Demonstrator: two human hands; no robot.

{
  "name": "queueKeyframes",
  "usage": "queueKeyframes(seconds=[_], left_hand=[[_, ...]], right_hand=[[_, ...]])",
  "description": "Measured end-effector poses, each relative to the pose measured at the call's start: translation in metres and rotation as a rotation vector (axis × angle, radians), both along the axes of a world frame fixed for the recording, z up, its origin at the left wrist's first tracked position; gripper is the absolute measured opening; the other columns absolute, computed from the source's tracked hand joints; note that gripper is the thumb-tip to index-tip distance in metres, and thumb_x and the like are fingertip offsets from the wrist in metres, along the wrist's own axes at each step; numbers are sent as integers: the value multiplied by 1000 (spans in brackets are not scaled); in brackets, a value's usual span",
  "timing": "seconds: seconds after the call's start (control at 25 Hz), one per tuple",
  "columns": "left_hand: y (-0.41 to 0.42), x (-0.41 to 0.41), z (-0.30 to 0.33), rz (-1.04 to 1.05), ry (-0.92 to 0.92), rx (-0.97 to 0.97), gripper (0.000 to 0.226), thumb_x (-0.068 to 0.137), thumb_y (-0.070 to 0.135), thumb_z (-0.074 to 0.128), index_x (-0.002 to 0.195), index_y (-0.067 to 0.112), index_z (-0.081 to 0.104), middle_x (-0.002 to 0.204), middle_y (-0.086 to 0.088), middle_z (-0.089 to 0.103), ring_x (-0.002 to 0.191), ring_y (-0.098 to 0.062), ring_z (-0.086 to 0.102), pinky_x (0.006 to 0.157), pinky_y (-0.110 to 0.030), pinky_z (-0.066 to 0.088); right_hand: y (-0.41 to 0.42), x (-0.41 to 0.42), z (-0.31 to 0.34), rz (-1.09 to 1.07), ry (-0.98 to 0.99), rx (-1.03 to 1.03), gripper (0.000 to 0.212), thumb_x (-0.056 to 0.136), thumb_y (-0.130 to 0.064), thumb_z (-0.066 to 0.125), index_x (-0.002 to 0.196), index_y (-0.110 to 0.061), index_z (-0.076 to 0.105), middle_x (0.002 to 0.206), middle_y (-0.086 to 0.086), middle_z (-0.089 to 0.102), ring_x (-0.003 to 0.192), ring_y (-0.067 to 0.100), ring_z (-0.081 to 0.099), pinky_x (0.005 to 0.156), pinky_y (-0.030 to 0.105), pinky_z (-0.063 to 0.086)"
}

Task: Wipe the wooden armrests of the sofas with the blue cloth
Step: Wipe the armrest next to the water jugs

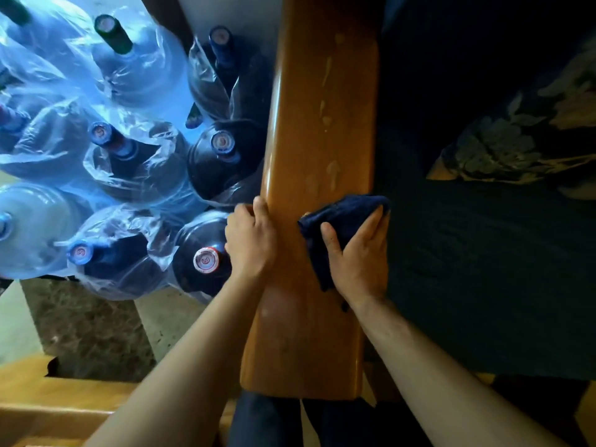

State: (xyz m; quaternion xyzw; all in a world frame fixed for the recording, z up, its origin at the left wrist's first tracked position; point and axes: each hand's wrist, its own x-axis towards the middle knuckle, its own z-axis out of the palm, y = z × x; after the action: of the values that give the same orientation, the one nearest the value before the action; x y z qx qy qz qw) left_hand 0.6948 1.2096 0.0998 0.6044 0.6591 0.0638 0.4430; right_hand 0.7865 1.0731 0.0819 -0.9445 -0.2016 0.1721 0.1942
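Note:
A long polished wooden armrest (317, 130) runs from the bottom centre up to the top of the head view, with pale smears along its upper half. A dark blue cloth (335, 217) lies bunched on its right side, about midway along. My right hand (359, 253) presses flat on the cloth, thumb on the wood and fingers over the armrest's right edge. On the left edge, level with the cloth, my left hand (251, 237) grips the armrest with fingers curled over it.
Several large water bottles (206, 253) wrapped in clear plastic stand packed on the floor just left of the armrest. A dark sofa seat (483, 269) with a leaf-patterned cushion (503, 146) lies to the right. Another wooden frame (58, 404) sits bottom left.

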Motion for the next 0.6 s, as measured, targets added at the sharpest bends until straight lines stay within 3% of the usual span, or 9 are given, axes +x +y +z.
queueKeyframes(seconds=[0.12, 0.24, 0.36, 0.48, 0.6], left_hand=[[55, 54, -7, -9, -93, -21, 57, 105, 53, 24, 118, 8, 56, 124, -18, 61, 115, -34, 56, 88, -42, 36], [100, 99, -15, 15, -117, -118, 68, 104, 57, 21, 138, 4, 47, 137, -20, 58, 122, -36, 55, 88, -42, 35], [129, 135, -16, 13, -111, -166, 74, 104, 59, 19, 142, 2, 45, 138, -21, 58, 121, -36, 56, 92, -44, 39], [147, 161, -16, 37, -106, -144, 78, 102, 62, 13, 146, 4, 41, 144, -23, 52, 127, -39, 53, 98, -48, 38], [152, 172, -8, -62, -84, 18, 87, 90, 66, 4, 146, 11, 40, 142, -23, 51, 127, -40, 50, 102, -56, 40]], right_hand=[[32, 38, -4, 32, -34, -15, 114, 81, -89, 20, 160, -9, -3, 168, 22, 5, 151, 39, 23, 118, 49, 36], [69, 77, -5, 124, -73, -56, 110, 84, -86, 20, 160, -9, -6, 168, 21, -4, 156, 38, 7, 126, 50, 21], [103, 114, -2, 294, -201, -151, 101, 92, -79, 16, 161, -7, -3, 168, 21, -12, 156, 37, -7, 127, 48, 5], [132, 146, -1, 405, -280, -196, 90, 97, -70, 8, 161, -6, 2, 169, 18, -11, 156, 36, -12, 128, 50, 4], [158, 171, -3, 465, -325, -227, 88, 98, -66, 3, 160, -5, 6, 169, 18, -9, 156, 35, -12, 128, 51, 5]])
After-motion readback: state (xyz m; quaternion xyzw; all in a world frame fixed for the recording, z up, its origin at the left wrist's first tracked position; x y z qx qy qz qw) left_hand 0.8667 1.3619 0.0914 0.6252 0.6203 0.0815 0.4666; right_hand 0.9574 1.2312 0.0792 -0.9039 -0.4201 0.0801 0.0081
